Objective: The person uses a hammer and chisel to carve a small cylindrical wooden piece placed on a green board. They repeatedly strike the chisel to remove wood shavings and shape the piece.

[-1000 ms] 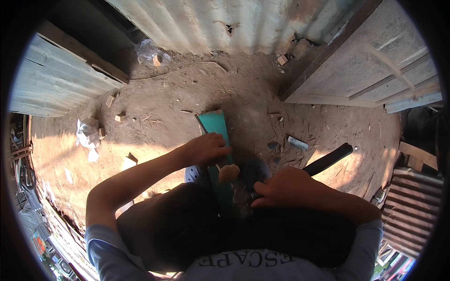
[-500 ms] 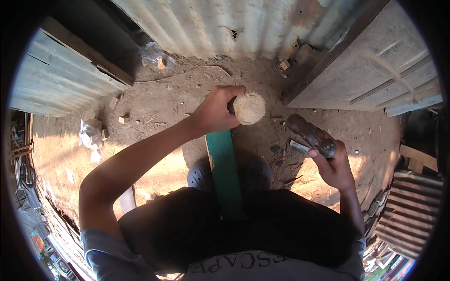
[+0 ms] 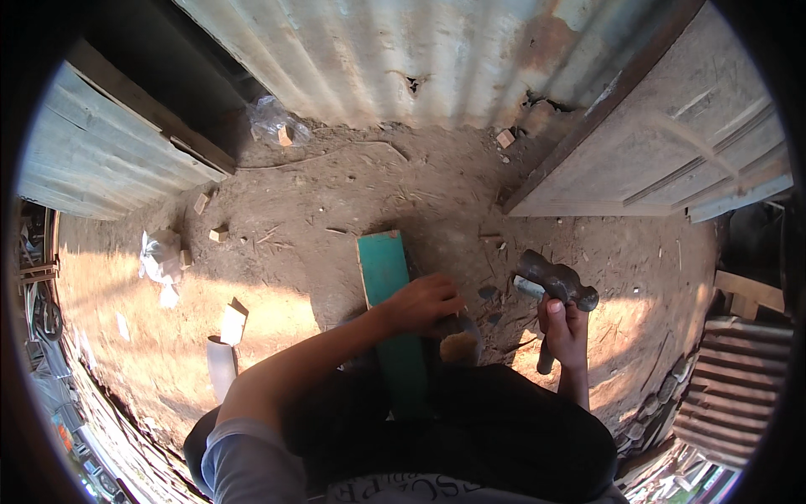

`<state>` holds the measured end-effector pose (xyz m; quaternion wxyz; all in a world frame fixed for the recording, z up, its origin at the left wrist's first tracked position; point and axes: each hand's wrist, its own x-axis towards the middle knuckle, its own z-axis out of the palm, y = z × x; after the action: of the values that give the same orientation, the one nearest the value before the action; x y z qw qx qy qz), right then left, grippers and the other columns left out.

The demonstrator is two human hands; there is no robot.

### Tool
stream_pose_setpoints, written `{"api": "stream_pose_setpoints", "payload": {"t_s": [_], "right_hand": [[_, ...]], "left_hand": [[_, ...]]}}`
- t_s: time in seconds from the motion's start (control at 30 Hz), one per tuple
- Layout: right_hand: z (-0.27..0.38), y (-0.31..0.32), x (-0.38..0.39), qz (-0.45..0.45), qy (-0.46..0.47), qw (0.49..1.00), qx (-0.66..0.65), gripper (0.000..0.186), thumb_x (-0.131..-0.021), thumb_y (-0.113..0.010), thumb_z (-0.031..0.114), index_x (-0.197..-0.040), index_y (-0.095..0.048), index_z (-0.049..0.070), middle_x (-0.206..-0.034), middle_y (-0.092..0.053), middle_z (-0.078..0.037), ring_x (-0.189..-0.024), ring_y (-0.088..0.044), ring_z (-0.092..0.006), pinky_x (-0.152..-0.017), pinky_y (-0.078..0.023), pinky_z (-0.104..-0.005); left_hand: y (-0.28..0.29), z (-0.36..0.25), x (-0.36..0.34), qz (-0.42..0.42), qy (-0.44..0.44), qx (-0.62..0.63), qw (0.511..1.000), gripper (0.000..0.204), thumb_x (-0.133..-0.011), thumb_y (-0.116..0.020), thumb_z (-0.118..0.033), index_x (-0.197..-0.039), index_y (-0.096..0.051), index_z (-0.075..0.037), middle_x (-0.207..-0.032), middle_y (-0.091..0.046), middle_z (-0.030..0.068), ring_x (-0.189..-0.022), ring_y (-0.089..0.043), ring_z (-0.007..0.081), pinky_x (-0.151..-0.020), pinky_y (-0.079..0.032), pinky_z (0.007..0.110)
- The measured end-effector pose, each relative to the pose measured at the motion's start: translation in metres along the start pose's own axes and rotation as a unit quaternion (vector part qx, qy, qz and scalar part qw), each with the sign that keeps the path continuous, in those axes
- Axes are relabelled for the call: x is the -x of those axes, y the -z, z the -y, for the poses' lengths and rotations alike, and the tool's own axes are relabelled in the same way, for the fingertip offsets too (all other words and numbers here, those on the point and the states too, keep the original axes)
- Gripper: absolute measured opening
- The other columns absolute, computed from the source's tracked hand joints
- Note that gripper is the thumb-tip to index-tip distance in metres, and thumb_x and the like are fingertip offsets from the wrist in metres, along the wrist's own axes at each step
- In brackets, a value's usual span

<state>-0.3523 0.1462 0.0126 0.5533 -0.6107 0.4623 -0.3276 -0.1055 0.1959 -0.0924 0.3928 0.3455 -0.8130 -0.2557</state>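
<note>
My left hand (image 3: 424, 304) is closed around a short, dark, round piece (image 3: 458, 346) with a rough, pale brown end. It is held low, over the right side of a green board (image 3: 384, 265). That board stretches away from between my legs. My right hand (image 3: 567, 332) grips a ball-peen hammer (image 3: 550, 275), its dark metal head up and its handle passing down through the fist. Beside the hammer head a pale flat strip (image 3: 528, 287) shows; I cannot tell whether the same hand holds it.
Corrugated metal sheeting (image 3: 378, 59) stands ahead, with a wooden door panel (image 3: 655, 143) at right. Small wood blocks (image 3: 218, 234), a white plastic bag (image 3: 159, 256) and a grey pipe (image 3: 221, 365) lie on the dirt floor at left. Rusty corrugated metal (image 3: 718, 391) sits at lower right.
My left hand has come down toward my lap with the round piece, whose pale end now tips toward me. The hammer has shifted a little left and lower. More of the green board shows.
</note>
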Motion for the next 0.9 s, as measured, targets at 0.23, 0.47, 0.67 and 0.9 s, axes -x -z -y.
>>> {"api": "stream_pose_setpoints", "payload": {"t_s": [0.23, 0.47, 0.67, 0.9], "right_hand": [[-0.008, 0.001, 0.007, 0.072, -0.076, 0.994, 0.045, 0.028, -0.089, -0.064, 0.016, -0.112, -0.061, 0.0, -0.083, -0.061, -0.004, -0.075, -0.056, -0.0119, -0.066, -0.045, -0.0284], [0.001, -0.002, 0.005, 0.064, -0.046, 0.996, 0.044, 0.025, -0.09, -0.063, 0.015, -0.111, -0.061, 0.0, -0.077, -0.059, -0.003, -0.063, -0.054, -0.0101, -0.057, -0.044, -0.0274], [0.003, -0.002, 0.006, 0.054, -0.048, 0.997, 0.032, 0.024, -0.089, -0.063, 0.013, -0.11, -0.061, 0.001, -0.077, -0.06, -0.003, -0.067, -0.055, -0.0103, -0.059, -0.044, -0.0276], [0.0, -0.003, 0.007, 0.082, -0.047, 0.995, 0.042, 0.022, -0.089, -0.064, 0.014, -0.108, -0.063, 0.002, -0.079, -0.061, -0.005, -0.071, -0.056, -0.0132, -0.064, -0.045, -0.0296]], "left_hand": [[0.01, 0.005, 0.0, 0.009, 0.001, 0.016, 1.0, 0.025, -0.065, -0.073, -0.013, -0.082, -0.056, -0.006, -0.078, -0.053, 0.0082, -0.078, -0.055, 0.0292, -0.066, -0.046, 0.039], [0.008, -0.001, 0.001, -0.004, -0.01, 0.019, 1.0, 0.026, -0.063, -0.074, -0.014, -0.081, -0.056, -0.006, -0.075, -0.051, 0.0084, -0.075, -0.055, 0.0292, -0.065, -0.045, 0.04], [0.018, 0.0, -0.002, 0.023, -0.01, 0.021, 0.999, 0.03, -0.06, -0.075, -0.014, -0.082, -0.055, -0.006, -0.076, -0.052, 0.0089, -0.076, -0.055, 0.0296, -0.067, -0.046, 0.04], [0.02, 0.001, 0.001, 0.052, 0.004, 0.012, 0.999, 0.036, -0.057, -0.075, -0.014, -0.087, -0.056, -0.007, -0.083, -0.055, 0.0102, -0.086, -0.055, 0.0318, -0.075, -0.046, 0.041]]}}
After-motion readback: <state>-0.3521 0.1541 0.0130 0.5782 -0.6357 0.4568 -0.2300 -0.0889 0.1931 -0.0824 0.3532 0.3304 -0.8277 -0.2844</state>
